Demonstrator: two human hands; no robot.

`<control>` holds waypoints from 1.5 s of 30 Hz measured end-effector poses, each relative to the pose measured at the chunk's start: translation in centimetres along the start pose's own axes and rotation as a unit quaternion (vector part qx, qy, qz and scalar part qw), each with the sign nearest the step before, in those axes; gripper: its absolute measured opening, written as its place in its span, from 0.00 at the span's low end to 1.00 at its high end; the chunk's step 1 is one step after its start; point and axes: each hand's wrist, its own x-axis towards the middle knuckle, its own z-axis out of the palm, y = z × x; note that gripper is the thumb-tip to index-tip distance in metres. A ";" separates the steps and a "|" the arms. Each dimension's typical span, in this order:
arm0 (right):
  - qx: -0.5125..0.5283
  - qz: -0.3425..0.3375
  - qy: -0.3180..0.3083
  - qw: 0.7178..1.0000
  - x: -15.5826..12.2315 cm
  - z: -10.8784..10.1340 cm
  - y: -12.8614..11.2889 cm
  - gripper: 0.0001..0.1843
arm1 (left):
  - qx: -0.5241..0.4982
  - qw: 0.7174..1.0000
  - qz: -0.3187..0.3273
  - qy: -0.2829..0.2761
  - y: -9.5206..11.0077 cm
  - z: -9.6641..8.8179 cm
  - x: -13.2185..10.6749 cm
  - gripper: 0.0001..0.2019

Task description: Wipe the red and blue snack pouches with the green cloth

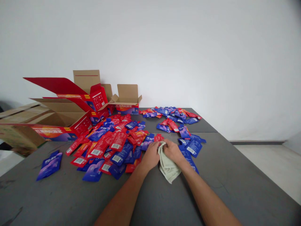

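Over the middle of the table, both hands come together. The fingers of my right hand point(173, 151) are closed on a pale green cloth point(168, 169), which hangs down toward the table in folds. Beside it, my left hand point(151, 154) is closed, and a red pouch point(159, 137) shows just beyond its fingertips; the fingers hide the lower part of that pouch. A large heap of red and blue pouches point(118, 141) lies to the left of my hands. More blue pouches point(194, 145) are scattered on the right, partly behind my right forearm.
Opened red printed cartons point(81, 127) stand at the left, alongside a brown cardboard box point(21, 135). Another open carton point(127, 108) is at the back, near the white wall. A farther pile of pouches point(169, 113) lies on the grey table point(225, 175). One blue pouch point(50, 164) lies apart at left.
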 end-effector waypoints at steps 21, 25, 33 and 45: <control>0.085 -0.185 0.126 0.971 -1.1 1.4 -2.7 0.21 | -0.330 0.937 -0.105 0.038 2.3 -0.9 0.8 0.27; 0.073 -0.198 0.137 0.968 -1.1 1.0 -2.9 0.22 | -0.273 0.959 -0.078 -0.003 2.5 -1.0 0.6 0.27; 0.045 -0.156 0.266 0.950 -0.5 -0.6 -1.7 0.16 | -0.224 0.964 -0.080 -0.120 2.6 -0.5 0.3 0.31; 0.043 -0.306 0.119 0.943 -1.2 1.0 -3.5 0.25 | -0.258 0.963 -0.056 -0.054 2.7 -1.0 0.2 0.37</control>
